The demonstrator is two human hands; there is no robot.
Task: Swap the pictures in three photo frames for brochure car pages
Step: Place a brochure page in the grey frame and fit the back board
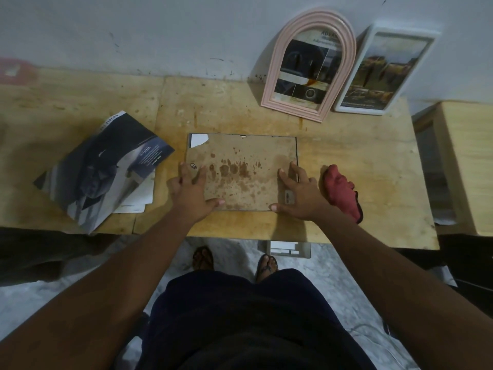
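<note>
A rectangular photo frame [241, 169] lies face down in the middle of the wooden table [360, 161], its stained brown backing board upward, with a torn corner at top left showing white. My left hand [190, 189] presses flat on its left near corner, fingers spread. My right hand [296, 193] presses flat on its right near corner. A pink arched frame [309, 65] and a white rectangular frame [384, 70] lean against the wall at the back right, each holding a printed page. A car brochure [104, 169] lies open at the left.
A red cloth [342, 192] lies just right of my right hand. White papers [141, 198] stick out from under the brochure. A wooden cabinet [464, 161] stands to the right of the table. A small white tray [289, 248] sits on the floor under the table's front edge.
</note>
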